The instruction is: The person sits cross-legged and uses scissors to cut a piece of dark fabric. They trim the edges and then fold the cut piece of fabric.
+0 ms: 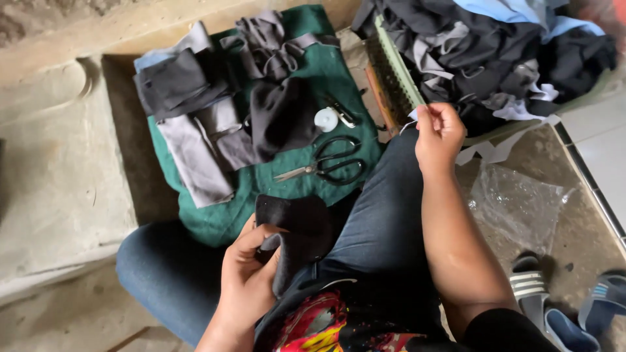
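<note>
My left hand (246, 274) grips a piece of black fabric (298, 225) over my lap, near my left knee. My right hand (439, 132) is raised above my right knee, its fingers pinched on a small white scrap (411, 115) at the edge of a green crate (398, 68). That crate is heaped with black, grey and light-blue fabric scraps (495, 52). In front of my knees lies a green cloth (313, 72) spread on the floor. On it rest black-handled scissors (323, 166), a white thread spool (326, 119) and several folded grey and black fabric pieces (208, 124).
A crumpled clear plastic bag (518, 202) lies on the floor to my right. Striped sandals (529, 283) and blue sandals (603, 296) sit at the lower right. A worn concrete slab (52, 163) fills the left side. White tiles (600, 137) border the right edge.
</note>
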